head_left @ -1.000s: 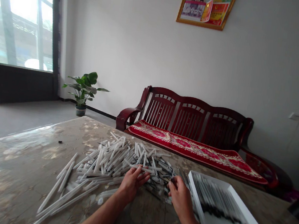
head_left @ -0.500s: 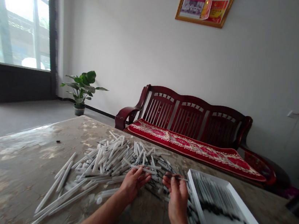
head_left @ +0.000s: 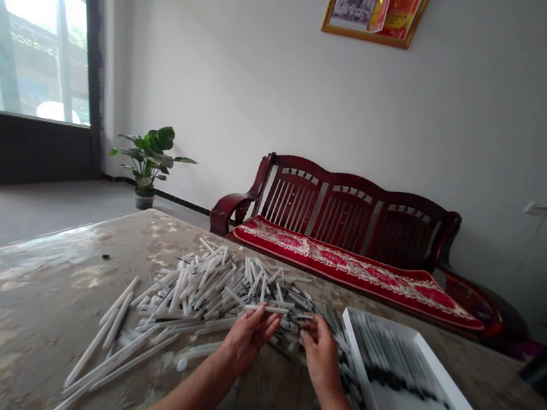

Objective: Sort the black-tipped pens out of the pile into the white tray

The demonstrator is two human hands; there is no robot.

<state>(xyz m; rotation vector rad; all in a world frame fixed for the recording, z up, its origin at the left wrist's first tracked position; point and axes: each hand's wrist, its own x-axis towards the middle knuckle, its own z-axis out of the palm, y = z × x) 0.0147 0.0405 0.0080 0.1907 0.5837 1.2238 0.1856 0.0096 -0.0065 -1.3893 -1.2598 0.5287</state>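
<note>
My left hand [head_left: 247, 336] is closed, with a white pen barrel [head_left: 267, 309] lying level between its thumb and fingers. To the right, my right hand [head_left: 321, 346] pinches a thin pen part [head_left: 303, 316] whose kind is too small to make out; its near end points at the barrel, and I cannot tell whether the two touch. Behind and to the left of both hands spreads a loose pile of white tubes [head_left: 203, 283]. Darker, thinner pieces [head_left: 299, 296] are mixed in at its right side.
A white tray [head_left: 372, 406] right of my hands holds a row of clear pens [head_left: 386, 347] with black ends. Several longer tubes [head_left: 105, 371] lie on the patterned tabletop [head_left: 10, 325] at left. Past the table stand a dark red wooden bench [head_left: 348, 208] and a potted plant [head_left: 148, 161].
My right hand has turned and moved slightly left, closer to my left hand. The dark piece with a pale rod no longer shows between its fingers. My left hand has shifted slightly right, still holding the barrel.
</note>
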